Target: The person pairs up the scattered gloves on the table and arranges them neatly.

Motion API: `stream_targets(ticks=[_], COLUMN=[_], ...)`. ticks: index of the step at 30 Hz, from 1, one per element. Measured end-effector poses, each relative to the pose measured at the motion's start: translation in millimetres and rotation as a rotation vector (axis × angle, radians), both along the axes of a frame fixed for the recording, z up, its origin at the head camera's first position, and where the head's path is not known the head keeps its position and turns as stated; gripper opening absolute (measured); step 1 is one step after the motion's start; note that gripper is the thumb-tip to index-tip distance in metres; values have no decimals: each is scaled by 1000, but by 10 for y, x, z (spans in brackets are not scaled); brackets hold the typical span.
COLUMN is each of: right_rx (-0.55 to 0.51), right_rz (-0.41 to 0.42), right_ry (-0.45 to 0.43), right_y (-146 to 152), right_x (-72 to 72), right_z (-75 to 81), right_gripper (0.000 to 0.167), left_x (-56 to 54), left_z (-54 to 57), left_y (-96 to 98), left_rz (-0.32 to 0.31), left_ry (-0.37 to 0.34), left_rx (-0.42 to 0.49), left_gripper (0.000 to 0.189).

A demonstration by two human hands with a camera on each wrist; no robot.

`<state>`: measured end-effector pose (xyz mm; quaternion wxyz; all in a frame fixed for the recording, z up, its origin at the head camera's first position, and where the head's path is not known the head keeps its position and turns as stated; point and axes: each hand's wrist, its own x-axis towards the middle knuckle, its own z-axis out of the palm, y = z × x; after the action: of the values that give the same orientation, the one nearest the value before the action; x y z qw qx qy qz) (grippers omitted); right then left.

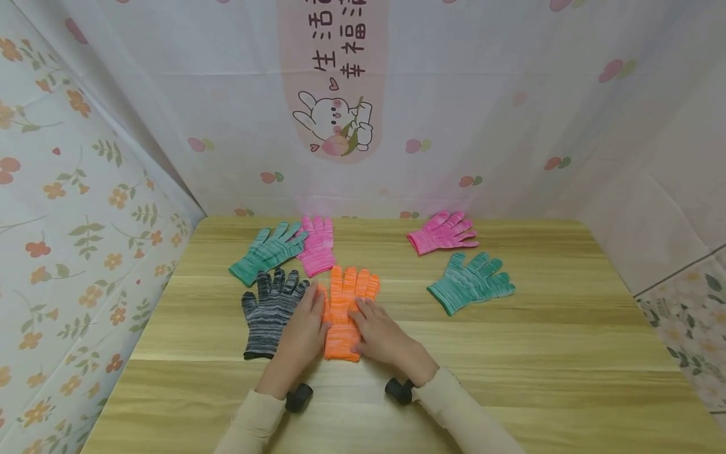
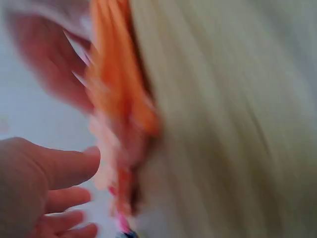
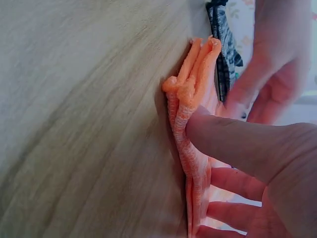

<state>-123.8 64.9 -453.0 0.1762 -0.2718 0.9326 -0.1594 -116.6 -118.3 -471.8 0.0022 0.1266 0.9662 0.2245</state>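
Observation:
An orange knit glove [image 1: 343,340] lies on the table between both hands, fingers pointing away from me and cuff toward me. My left hand [image 1: 303,331] is at its left side, beside the glove's thumb. In the left wrist view that hand's thumb and fingers [image 2: 69,166] are extended, blurred near the orange fabric. My right hand [image 1: 382,334] rests on the right edge of the glove. Seen from the right wrist, its thumb touches the layered cuff edge [image 3: 184,144] and its straight fingers lie along the fabric. A black-and-grey glove [image 1: 269,321] lies under and left of my left hand.
Behind to the left, a green glove [image 1: 266,252] overlaps a pink glove [image 1: 319,249]. Another pink glove [image 1: 442,234] and another green glove [image 1: 469,284] lie at the right. A patterned curtain [image 1: 476,113] hangs at the table's [image 1: 567,378] back edge.

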Motion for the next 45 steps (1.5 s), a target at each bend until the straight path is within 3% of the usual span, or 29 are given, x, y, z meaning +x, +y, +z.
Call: stream_targets(ticks=[2,9,18,21,24,29,32,38,45], right_rx=[-5,-16,-185,-246,-256,-191,-158,-51,-4], right_rz=[9,33,8,-71,-194,-352,-401,-385,-220], right_ry=[9,27,23,20,30,154,169,75,117], right_y=[-2,-13,108,227,388,673,799,937,981], right_x=[-2,-2,-57,-189,-432,-924,-1134,-1301,-1221], right_z=[8,-6,-53,-26,-10,-60,-70,-98,-26], right_gripper=[63,62,55,51,52,50,51,59,39], left_x=[47,138,103,82,96,167,200,214,214], left_z=[25,38,72,117,158,182,161,112,80], left_y=[22,8,-21,24,117,318,394,412,369], left_rz=[-25,-90,-37,-29,-74,-136,-134,-137,-122], left_ry=[33,-32,-73,-62,-60,-73,-75,-51,-22], left_rx=[-64,-183,-97,-58,-38,-71,-123,-145,-103], left_gripper=[58,70,71,66,60,51,48,47,48])
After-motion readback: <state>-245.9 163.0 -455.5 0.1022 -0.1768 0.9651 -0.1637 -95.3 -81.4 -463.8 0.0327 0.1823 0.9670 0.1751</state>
